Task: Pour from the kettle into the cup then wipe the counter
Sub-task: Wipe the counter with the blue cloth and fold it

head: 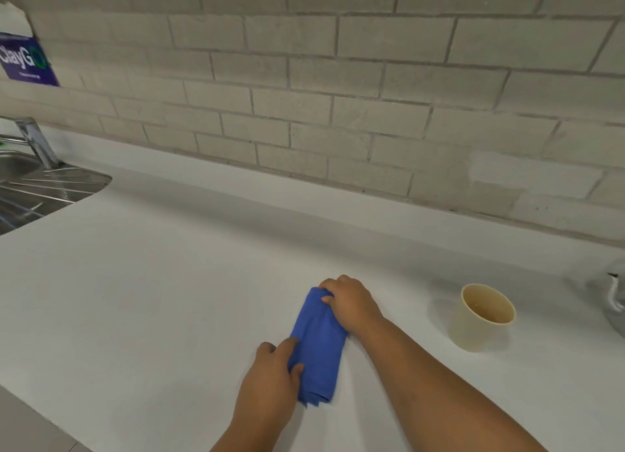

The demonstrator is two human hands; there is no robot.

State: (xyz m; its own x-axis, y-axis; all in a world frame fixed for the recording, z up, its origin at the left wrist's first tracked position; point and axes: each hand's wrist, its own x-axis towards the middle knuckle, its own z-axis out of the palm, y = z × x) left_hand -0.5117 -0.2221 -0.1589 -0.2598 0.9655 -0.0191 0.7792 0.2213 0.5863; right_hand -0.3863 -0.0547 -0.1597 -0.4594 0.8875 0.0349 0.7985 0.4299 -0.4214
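Note:
A folded blue cloth (318,346) lies on the white counter (169,282) in front of me. My left hand (274,370) grips the cloth's near left edge, thumb on top. My right hand (350,302) holds the cloth's far end, fingers curled over it. A cream cup (482,319) stands upright to the right of the cloth, a little liquid at its bottom. Only the spout side of the grey kettle (614,302) shows at the right frame edge.
A steel sink (40,187) with a tap (37,140) sits at the far left. A grey brick wall (338,96) runs behind the counter. A blue sign (25,62) hangs on the wall at upper left. The counter's front edge crosses the lower left corner.

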